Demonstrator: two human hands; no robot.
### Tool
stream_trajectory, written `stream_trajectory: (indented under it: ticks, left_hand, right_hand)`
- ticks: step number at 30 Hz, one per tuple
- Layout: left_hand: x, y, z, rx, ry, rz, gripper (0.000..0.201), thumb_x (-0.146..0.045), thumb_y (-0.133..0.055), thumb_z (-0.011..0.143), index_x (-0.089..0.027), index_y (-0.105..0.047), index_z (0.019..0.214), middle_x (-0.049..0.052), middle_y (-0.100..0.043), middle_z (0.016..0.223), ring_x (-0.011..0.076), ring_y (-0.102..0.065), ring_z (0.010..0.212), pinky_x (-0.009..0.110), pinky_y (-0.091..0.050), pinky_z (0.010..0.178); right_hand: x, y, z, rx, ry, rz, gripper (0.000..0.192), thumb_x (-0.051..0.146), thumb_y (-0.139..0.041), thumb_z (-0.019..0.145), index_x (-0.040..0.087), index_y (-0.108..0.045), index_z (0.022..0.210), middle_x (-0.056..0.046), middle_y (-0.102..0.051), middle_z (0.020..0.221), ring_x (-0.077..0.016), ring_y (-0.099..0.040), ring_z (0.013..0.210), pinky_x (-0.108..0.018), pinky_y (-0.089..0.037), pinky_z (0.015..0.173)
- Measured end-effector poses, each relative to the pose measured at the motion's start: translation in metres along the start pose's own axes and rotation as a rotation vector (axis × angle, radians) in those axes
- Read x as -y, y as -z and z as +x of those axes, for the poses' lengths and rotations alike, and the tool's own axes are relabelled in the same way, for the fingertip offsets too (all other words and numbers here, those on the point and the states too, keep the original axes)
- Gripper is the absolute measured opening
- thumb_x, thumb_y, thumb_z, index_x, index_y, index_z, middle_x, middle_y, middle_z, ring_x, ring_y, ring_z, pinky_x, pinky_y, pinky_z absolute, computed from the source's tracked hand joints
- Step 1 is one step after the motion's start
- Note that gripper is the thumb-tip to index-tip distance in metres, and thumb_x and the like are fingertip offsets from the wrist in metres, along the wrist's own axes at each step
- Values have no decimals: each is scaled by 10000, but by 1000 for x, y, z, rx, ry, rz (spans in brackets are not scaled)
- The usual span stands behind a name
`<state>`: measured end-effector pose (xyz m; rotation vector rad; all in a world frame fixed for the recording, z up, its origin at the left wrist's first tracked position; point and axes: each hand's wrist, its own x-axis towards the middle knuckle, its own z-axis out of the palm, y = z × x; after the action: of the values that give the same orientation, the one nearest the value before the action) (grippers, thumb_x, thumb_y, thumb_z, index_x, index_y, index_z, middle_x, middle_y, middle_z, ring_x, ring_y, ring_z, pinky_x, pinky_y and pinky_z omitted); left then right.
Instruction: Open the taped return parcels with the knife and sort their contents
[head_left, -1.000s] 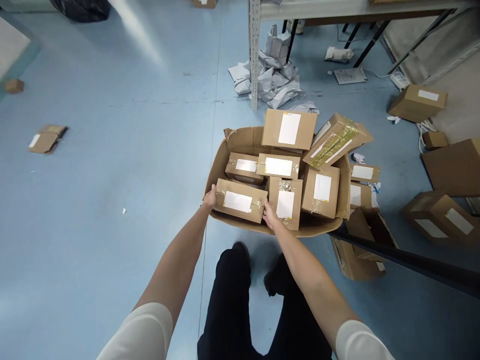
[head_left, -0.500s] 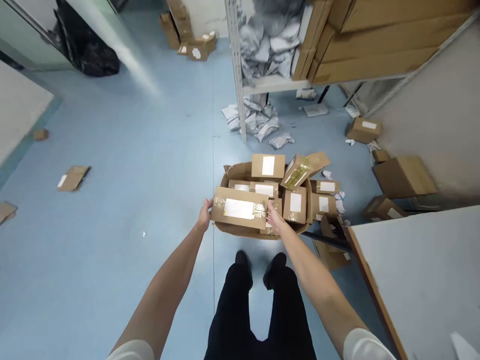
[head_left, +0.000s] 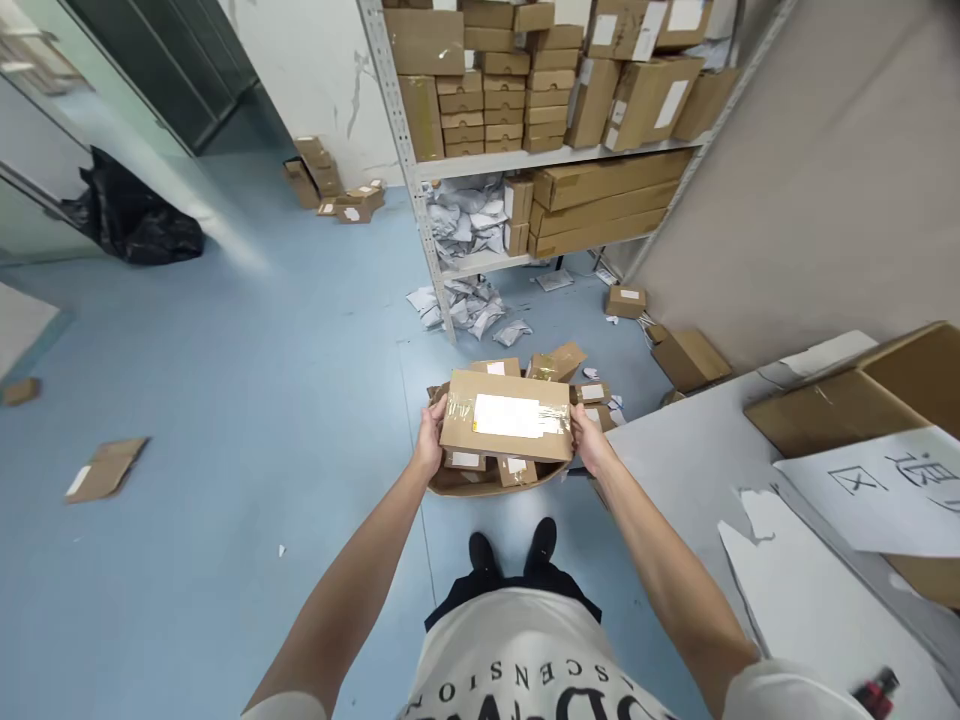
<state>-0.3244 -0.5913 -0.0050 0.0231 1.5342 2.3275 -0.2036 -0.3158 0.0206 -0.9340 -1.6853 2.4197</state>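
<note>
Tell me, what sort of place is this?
It's probably a storeroom for parcels. The shelf is stacked with boxes, pale packets lie piled on the floor, and the left hand and right hand hold a taped box.

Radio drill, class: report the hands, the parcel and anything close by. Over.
Left hand and right hand gripping opposite ends of taped parcel. Parcel held up over open carton, label showing. White table on right side. Over.
</note>
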Motion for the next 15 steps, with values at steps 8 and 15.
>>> stream_trajectory:
  ticks: [8, 15]
  left_hand:
    - [13, -46, -17, 247, 88, -86, 771, -753, -332, 796, -229, -480, 1342, 37, -423, 1433, 268, -323, 1355, 399, -289, 1110]
    - [43, -139, -19, 440, 182, 33, 790, -753, -333, 795, -215, -458, 1360, 40, -417, 1438, 252, -285, 1374, 382, -268, 1128]
  right_hand:
    - [-4, 33, -68, -28, 243, 165, 628, 691, -360, 833, 360, -425, 1363, 99, -400, 1438, -188, -300, 1371, -387, -278, 1119]
    - [-7, 107, -127, -263, 304, 261, 649, 696, -378, 821, 366, -399, 1380, 83, -439, 1416, -189, -278, 1380, -412, -247, 1130]
